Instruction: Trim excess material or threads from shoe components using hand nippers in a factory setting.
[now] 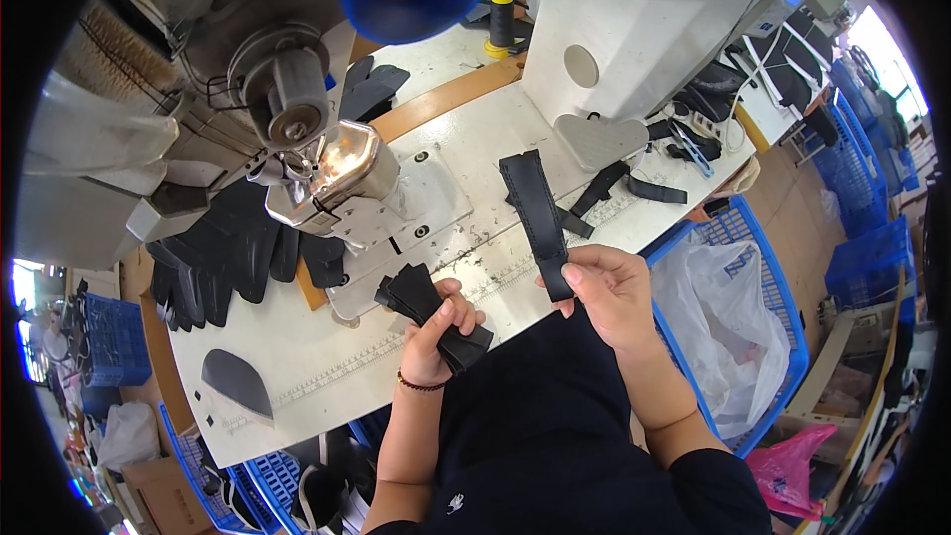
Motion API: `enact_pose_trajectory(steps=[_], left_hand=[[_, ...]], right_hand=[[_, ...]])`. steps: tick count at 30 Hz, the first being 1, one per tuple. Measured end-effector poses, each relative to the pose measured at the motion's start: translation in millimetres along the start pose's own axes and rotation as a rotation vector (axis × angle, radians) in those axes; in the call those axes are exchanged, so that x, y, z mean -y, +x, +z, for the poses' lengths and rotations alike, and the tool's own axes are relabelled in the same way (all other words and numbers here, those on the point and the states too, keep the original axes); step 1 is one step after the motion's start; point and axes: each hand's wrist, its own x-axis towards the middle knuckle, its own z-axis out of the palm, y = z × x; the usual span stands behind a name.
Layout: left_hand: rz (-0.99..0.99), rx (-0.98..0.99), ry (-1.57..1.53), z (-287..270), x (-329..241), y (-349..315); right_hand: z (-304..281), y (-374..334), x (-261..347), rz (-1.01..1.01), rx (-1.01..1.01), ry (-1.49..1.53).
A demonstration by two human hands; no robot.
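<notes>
My left hand (441,334) is closed round a small stack of black straps (411,293), fanned a little at the top. In my right hand (606,295) a single black strap (532,206) is pinched between thumb and fingers at its lower end. Stitching runs along the edges of that strap, and it stands nearly upright above the table. A sewing machine (332,188) with a lit needle area is beyond my left hand. More black straps (599,190) lie on the white table (367,376) past my right hand.
Black cut pieces (223,263) are piled left of the machine, and a dark rounded piece (238,382) lies near the table's left end. Blue-handled scissors (693,149) and a black thread spool (502,20) are farther back. A blue basket (783,287) lined with plastic stands at right.
</notes>
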Motion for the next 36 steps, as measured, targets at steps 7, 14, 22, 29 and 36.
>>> enact_pose_trajectory(steps=[7, 14, 22, 29, 36], left_hand=[[-0.006, 0.026, 0.005, -1.4, 0.3, -1.1], [-0.01, 0.043, 0.009, -1.1, 0.0, -1.6], [-0.007, 0.041, 0.03, 0.2, -0.4, -0.9], [-0.019, 0.032, 0.039, -0.6, -0.1, -0.6], [-0.032, 0.027, 0.032, 0.5, -0.6, -0.6]], right_hand=[[2.9, -6.9, -4.6, -0.008, 0.039, -0.043], [6.6, -11.2, -5.4, -0.083, 0.061, -0.072], [6.6, -12.6, -0.2, -0.058, 0.073, -0.118], [8.1, -12.4, 1.0, -0.019, 0.084, -0.093], [8.9, -12.7, 1.3, -0.006, 0.091, -0.068]])
